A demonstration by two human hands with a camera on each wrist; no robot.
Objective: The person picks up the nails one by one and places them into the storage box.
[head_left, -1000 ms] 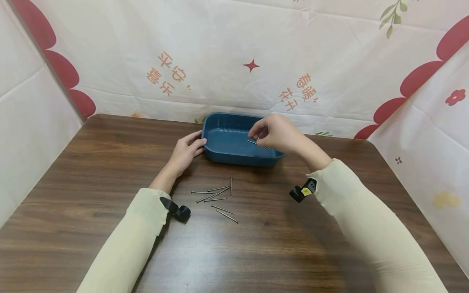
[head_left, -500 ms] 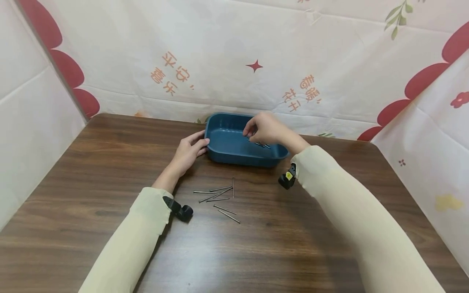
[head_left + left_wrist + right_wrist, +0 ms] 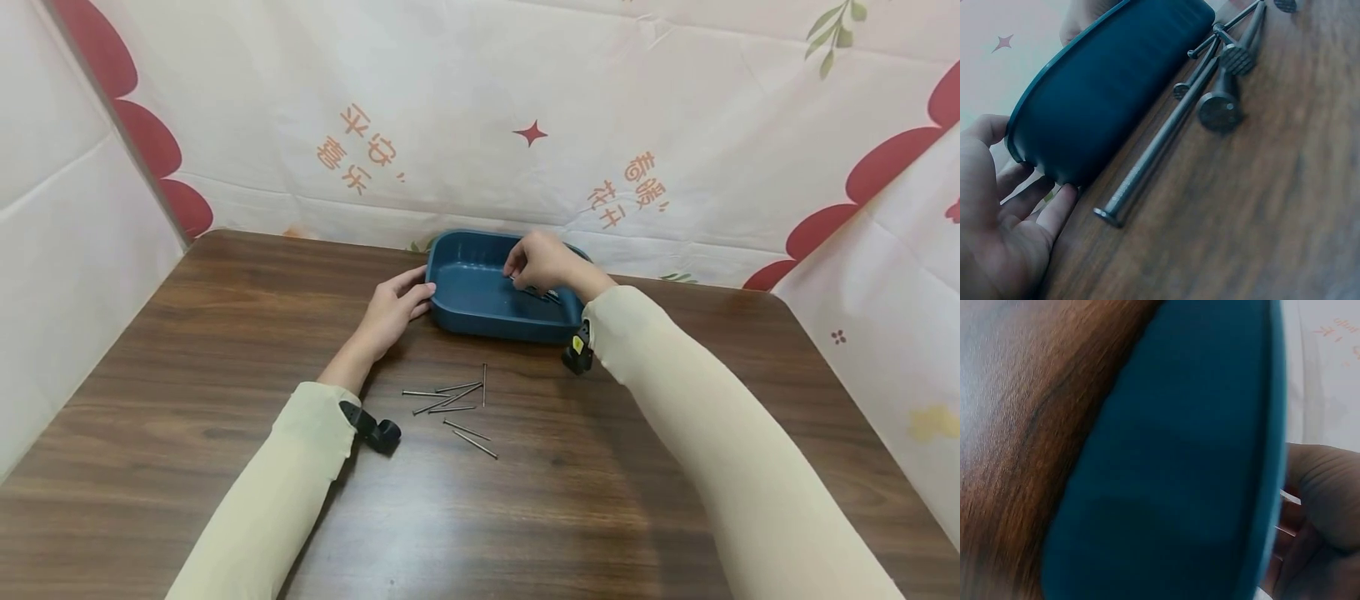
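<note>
A blue rectangular plastic tray (image 3: 495, 321) sits at the back of the table. My left hand (image 3: 390, 312) holds its left end, the thumb over the rim and the fingers against the outer wall, as the left wrist view shows. Over the tray's inside, my right hand (image 3: 543, 265) reaches down with thumb and fingers pinched on a nail, mostly hidden by the hand. More nails (image 3: 553, 297) lie in the tray beneath that hand. Several loose steel nails (image 3: 474, 444) are on the table in front of the tray, some crossing each other; their flat heads (image 3: 1219, 111) show large in the left wrist view.
The brown wood-grain table (image 3: 247, 333) ends at a white printed curtain (image 3: 465, 125) just behind the tray. More curtain closes off both sides. A small black camera is strapped to each wrist.
The right hand has moved slightly left and lower into the tray, its forearm coming closer to the tray's right end. The left hand keeps its hold. The loose nails on the table stay put.
</note>
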